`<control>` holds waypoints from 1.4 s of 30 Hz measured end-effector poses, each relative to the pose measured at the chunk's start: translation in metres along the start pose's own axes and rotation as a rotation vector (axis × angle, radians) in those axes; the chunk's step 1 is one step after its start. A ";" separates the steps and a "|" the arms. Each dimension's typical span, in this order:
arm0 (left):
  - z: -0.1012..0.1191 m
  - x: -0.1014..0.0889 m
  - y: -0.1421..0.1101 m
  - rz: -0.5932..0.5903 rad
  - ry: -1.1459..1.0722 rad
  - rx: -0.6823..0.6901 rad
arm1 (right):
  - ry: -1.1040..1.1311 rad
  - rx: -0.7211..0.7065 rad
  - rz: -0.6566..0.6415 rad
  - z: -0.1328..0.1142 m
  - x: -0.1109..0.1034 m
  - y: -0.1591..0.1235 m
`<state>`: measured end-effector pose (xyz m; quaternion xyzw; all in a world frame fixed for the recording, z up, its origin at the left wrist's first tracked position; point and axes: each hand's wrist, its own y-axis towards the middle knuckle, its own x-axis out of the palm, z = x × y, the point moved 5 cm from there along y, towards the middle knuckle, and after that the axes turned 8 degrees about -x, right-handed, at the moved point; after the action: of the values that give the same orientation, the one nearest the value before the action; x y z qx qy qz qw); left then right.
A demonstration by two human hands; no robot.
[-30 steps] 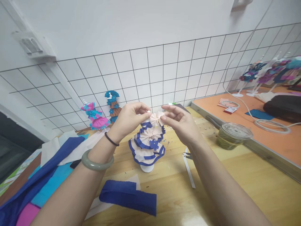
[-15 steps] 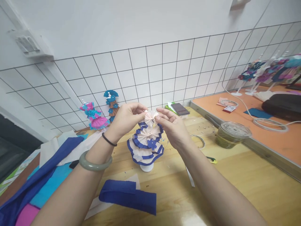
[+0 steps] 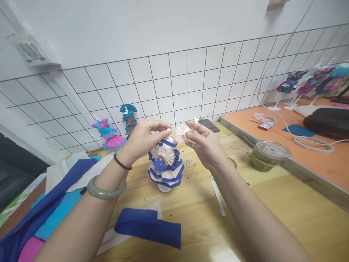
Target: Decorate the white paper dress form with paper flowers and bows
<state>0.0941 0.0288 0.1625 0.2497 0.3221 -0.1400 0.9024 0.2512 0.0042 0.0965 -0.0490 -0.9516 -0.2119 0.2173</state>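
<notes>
A small dress form [image 3: 166, 176] in a pale pink and dark blue tiered paper dress stands on a white base. Its pleated ruffles and a blue flower face me. My left hand [image 3: 148, 136] pinches the white tip at its top between thumb and fingers. My right hand [image 3: 204, 142] grips a pale pink pleated paper fan [image 3: 180, 134] by its right edge, just right of that tip. Whether the fan touches the form is hard to tell.
Dark blue paper strips [image 3: 152, 227] lie in front, coloured paper sheets [image 3: 54, 207] on the left. Two dressed forms [image 3: 109, 134] stand behind. To the right are a white strip [image 3: 218, 196], a lidded tub [image 3: 268, 156], a phone [image 3: 208, 125] and an orange board [image 3: 305, 156].
The dress form has turned, and its skirt and base have shifted left and slightly away. The fan first moved left with both hands, then back right, now farther from the left fingers.
</notes>
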 end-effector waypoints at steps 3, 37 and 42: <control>0.000 -0.001 -0.001 0.003 0.018 0.013 | 0.043 0.061 -0.017 0.004 0.004 -0.001; -0.021 -0.021 -0.007 -0.086 -0.144 -0.026 | -0.059 0.054 -0.305 0.039 0.023 -0.008; -0.020 -0.020 -0.008 -0.107 -0.149 -0.011 | -0.020 0.048 -0.309 0.053 0.028 -0.008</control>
<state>0.0658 0.0342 0.1594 0.2162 0.2676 -0.2043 0.9164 0.2040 0.0191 0.0622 0.1009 -0.9547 -0.2194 0.1739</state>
